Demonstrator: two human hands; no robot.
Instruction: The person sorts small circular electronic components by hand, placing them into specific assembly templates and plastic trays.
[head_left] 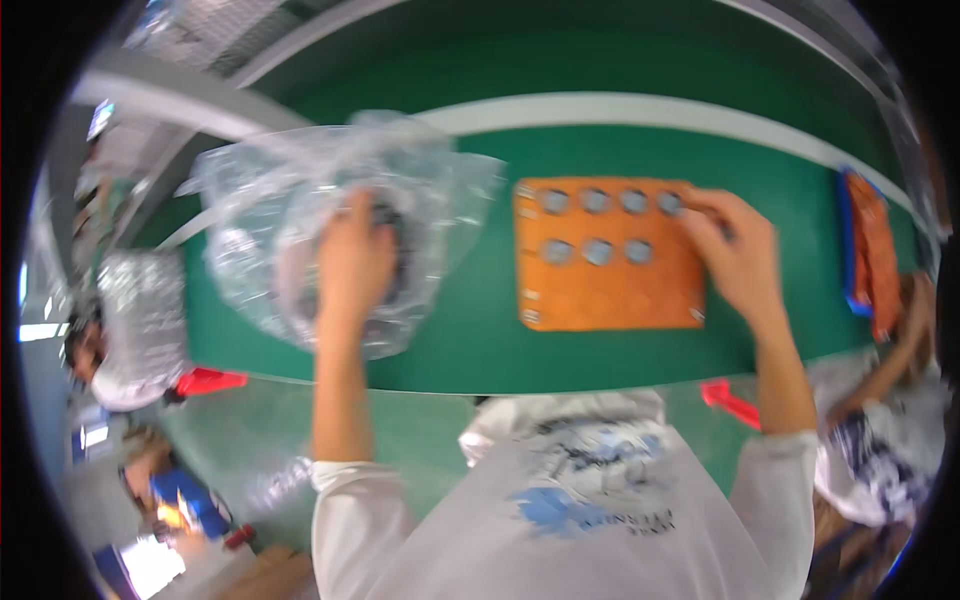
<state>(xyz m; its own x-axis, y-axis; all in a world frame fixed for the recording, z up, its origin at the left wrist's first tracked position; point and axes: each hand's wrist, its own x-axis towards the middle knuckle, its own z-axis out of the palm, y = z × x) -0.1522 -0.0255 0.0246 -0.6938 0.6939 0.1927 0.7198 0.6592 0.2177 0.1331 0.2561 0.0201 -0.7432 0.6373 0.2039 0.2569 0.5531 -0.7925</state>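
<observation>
- Green topped the table in the head view, with a pale strip curving along its far side; a silvery bundle lay at the left end, and a co-worker's hand was near some orange pieces at the right end.
- Between the table's middle and its right end lay an orange board, flat, its long axis running left to right, roughly along the near edge.
- Seven grey discs sat on the board: four in a row by its far edge, three in the row nearer, the near-right part bare. Being round, they showed no long axis; their flat faces pointed up.
- At the board's far right corner, the right hand had its fingertips bent narrowly at the last disc; whether they gripped it I could not tell.
- Left of the board, the left hand reached into or over a clear bag; blur hid its fingers, so I could not tell its grip, nor which way the bag's mouth faced.
- Each disc looked light, hard and perhaps slippery, best pinched by its rim; the board seemed fairly stiff, best taken by opposite edges; the bag looked soft and slick, best gathered at a loose fold.
</observation>
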